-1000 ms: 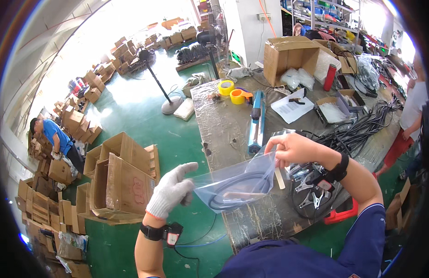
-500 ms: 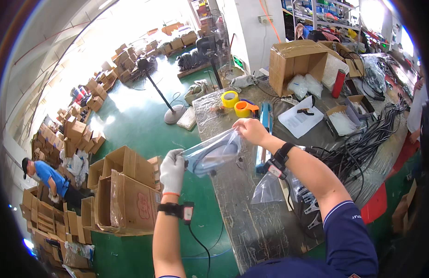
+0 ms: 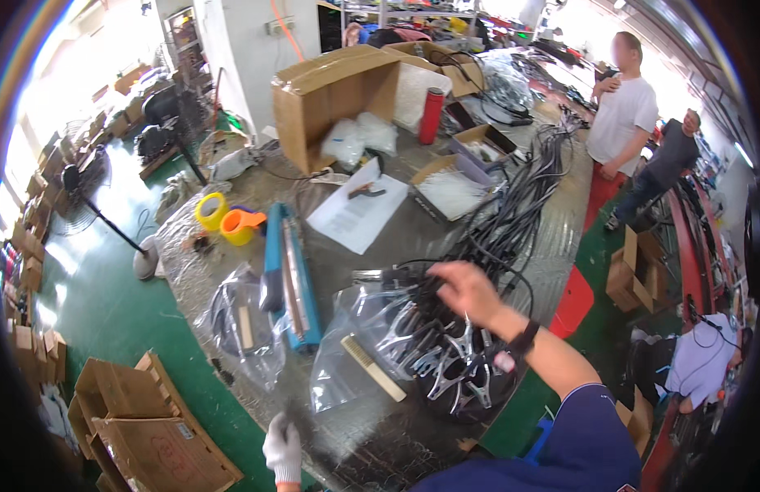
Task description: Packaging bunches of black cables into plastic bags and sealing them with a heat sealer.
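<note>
My right hand (image 3: 470, 293), bare and a little blurred, is held with fingers apart over the near end of a bundle of black cables (image 3: 523, 201). Just below it lies a cluster of metal spring clamps (image 3: 449, 369) on black leads. At the near left edge of the table, my left hand (image 3: 283, 449) wears a white glove; its fingers are curled together and nothing shows in them. A clear plastic bag (image 3: 265, 353) with a dark cable inside lies on the table. Beside the clamps is another clear bag (image 3: 335, 373), with a narrow beige strip (image 3: 372, 367) on it.
A blue long tool (image 3: 273, 258), yellow tape (image 3: 210, 211), an orange tape dispenser (image 3: 240, 225) and a paper sheet (image 3: 359, 209) lie farther back. Behind them stand a cardboard box (image 3: 335, 102) and red cylinder (image 3: 431, 116). Two people stand at the right.
The bag with the cable has left both hands and lies on the table. My right hand moved right to the cables, my left hand dropped toward me, and the view turned right.
</note>
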Demonstrator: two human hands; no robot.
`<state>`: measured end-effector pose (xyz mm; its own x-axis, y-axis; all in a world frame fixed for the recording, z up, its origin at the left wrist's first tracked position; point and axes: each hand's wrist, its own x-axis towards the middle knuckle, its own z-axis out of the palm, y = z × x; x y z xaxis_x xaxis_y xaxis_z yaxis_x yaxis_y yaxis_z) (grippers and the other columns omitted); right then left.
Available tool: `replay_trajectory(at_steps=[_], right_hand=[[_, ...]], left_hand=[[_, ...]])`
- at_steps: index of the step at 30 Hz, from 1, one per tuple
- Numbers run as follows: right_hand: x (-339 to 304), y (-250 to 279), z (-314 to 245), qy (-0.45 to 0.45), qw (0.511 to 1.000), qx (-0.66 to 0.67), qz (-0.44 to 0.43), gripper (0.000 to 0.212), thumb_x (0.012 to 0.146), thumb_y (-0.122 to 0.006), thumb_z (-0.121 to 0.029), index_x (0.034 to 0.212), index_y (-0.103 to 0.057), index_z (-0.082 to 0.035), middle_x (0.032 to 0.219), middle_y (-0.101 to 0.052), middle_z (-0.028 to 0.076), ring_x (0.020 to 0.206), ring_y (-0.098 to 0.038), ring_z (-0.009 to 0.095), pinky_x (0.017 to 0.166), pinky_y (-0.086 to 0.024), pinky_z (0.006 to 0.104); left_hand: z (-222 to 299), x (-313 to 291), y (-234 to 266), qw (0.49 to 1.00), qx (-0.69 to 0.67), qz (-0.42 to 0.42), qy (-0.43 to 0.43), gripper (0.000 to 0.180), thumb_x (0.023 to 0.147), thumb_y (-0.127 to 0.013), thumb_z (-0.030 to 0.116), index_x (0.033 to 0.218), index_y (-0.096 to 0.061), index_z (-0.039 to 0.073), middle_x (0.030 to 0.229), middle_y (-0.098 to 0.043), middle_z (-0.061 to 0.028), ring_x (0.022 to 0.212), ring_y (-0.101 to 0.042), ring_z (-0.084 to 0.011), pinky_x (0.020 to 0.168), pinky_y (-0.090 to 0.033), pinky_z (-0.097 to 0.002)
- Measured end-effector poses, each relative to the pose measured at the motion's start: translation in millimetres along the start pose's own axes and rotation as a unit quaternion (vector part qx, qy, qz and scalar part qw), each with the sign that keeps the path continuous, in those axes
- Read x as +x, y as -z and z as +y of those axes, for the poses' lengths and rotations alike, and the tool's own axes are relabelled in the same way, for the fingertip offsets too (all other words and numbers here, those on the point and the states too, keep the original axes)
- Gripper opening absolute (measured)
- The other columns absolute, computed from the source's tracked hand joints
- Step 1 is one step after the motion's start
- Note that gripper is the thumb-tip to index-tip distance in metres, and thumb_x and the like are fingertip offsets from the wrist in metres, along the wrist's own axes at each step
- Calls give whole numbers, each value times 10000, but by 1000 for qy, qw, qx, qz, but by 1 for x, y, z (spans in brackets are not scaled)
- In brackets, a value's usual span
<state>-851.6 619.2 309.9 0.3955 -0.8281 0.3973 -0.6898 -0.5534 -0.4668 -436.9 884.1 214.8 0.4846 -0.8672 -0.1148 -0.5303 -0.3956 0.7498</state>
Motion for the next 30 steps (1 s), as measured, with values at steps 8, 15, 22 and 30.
replay_trajectory(at_steps=[8, 15, 22, 30], right_hand=[[-57, 65, 167, -419, 902, 52, -91, 361, 912, -635, -383, 1003, -652, -35, 851, -685, 145, 844, -683, 295, 736, -526, 370], [44, 271, 9, -130, 991, 28, 10, 271, 949, -624, -267, 976, -687, -5, 825, -676, 84, 732, -589, 114, 671, -459, 277], [27, 388, -157, 29, 997, 46, -60, 270, 930, -653, -248, 964, -682, 19, 824, -650, 17, 729, -543, 72, 645, -410, 237], [13, 383, -206, 121, 993, -4, 5, 205, 948, -630, -178, 1012, -651, 15, 882, -640, 16, 821, -550, 72, 766, -427, 225]], left_hand=[[37, -46, -1, 998, 11, -65, 20, 325, 911, -640, 123, 1215, -600, 13, 1146, -663, -143, 1053, -634, -244, 929, -494, -345], [130, 0, -42, 971, 18, -21, -238, 395, 813, -672, 82, 1195, -610, 5, 991, -693, -155, 885, -673, -279, 806, -532, -354], [352, -11, -62, 887, -87, -76, -448, 741, 685, -815, 186, 1315, -489, -29, 1164, -622, -222, 1141, -576, -350, 1032, -412, -416], [304, -68, -7, 853, -103, -413, -301, 433, 828, -744, 201, 1226, -636, 69, 1039, -687, -83, 905, -650, -165, 834, -510, -302]])
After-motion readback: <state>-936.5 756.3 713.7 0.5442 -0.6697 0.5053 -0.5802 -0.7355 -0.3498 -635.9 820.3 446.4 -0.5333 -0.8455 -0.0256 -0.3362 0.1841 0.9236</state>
